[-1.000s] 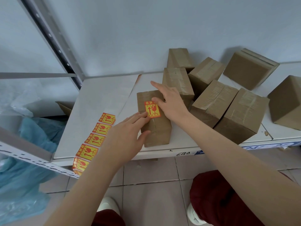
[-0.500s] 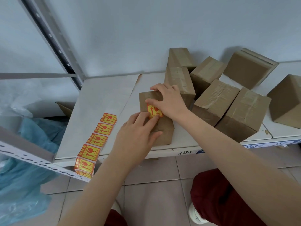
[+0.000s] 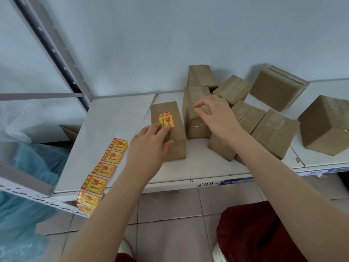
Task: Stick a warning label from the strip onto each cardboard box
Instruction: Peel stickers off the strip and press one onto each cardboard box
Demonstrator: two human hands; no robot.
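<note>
pressing labelled box (image 3: 176, 148) with flat left hand (image 3: 149, 143) near shelf (image 3: 117, 114) front edge. right hand (image 3: 217, 118) curls over neighbouring box (image 3: 196, 129), grip unclear

Plain brown was shown by the cardboard boxes (image 3: 273, 133), banded with glossy tape. The warning label (image 3: 166, 120) was printed yellow with a red border and red glass and arrow marks, as were 5 labels on the strip (image 3: 102, 173) at 8 o'clock of it. The shelf (image 3: 117, 118) was painted white. A teal plastic bag (image 3: 28, 167) was seen at 9 o'clock, dark red trousers (image 3: 255, 233) at 5 o'clock.
</note>
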